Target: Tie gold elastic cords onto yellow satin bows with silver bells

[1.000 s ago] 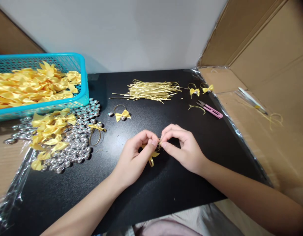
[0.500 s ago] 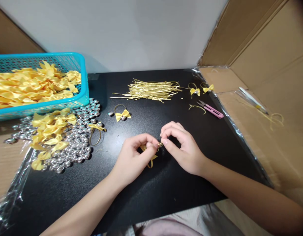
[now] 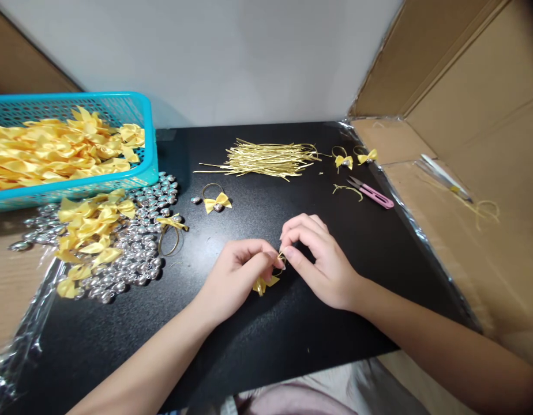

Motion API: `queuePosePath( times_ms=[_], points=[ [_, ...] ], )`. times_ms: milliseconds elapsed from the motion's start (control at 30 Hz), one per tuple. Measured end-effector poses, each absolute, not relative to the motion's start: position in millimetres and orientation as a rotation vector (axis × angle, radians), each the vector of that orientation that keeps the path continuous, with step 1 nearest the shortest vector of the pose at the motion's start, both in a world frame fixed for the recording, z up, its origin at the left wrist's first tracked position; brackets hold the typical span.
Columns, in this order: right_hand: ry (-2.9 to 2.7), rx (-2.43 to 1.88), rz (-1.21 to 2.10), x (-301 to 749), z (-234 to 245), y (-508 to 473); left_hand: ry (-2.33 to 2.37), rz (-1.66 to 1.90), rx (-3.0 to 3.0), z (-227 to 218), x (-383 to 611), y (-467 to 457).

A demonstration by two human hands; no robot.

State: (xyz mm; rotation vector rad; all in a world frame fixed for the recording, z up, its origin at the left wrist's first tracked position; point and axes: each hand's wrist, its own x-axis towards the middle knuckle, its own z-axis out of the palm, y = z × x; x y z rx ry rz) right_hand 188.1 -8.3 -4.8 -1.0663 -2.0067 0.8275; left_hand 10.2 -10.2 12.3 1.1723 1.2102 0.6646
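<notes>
Near the middle of the black table, my left hand [image 3: 244, 275] and my right hand [image 3: 321, 262] meet fingertip to fingertip. Both pinch a thin gold cord [image 3: 281, 255] between thumb and forefinger. Under my left fingers hangs a yellow ribbon bow [image 3: 265, 284] on that cord, partly covered by the hand. Left of my hands lie a cord loop with a bow seen edge-on [image 3: 169, 230] and another looped bow with a silver bead [image 3: 217, 203]. A single silver bead [image 3: 196, 200] rests beside the latter.
A blue basket [image 3: 150, 144] of yellow bows stands at the back left. Before it spread silver beads [image 3: 136, 262] and loose bows [image 3: 93, 222]. Gold cords [image 3: 270, 159] lie at the back. Pink thread snips [image 3: 372, 192] and two looped bows [image 3: 344, 161] are right. Tweezers [image 3: 446, 176] lie on cardboard.
My fingertips have shifted slightly along the cord, still pinching. The bow under my left hand has turned and hangs a little differently. Everything else stays where it was.
</notes>
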Motion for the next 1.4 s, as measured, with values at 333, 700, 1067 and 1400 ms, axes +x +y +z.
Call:
queuePosePath(
  times_ms=[333,700,1067,1400],
  points=[
    [-2.054,-1.032,0.761,189.5,-3.4,-8.6,1.243,0.745,1.13,11.6,11.9,-10.5],
    [-2.001,-1.065,0.795,190.5,-2.2,-7.7,1.306,0.812,1.106,12.1,12.4,-11.8],
    [-1.93,-1.071,0.515,186.6,-6.8,-7.5,1.245,0.779,1.085,9.6,12.0,-10.1],
    [-1.93,-1.099,0.499,186.8,-4.4,-7.3,1.199,0.766,0.999,10.7,11.0,-10.6]
  ],
)
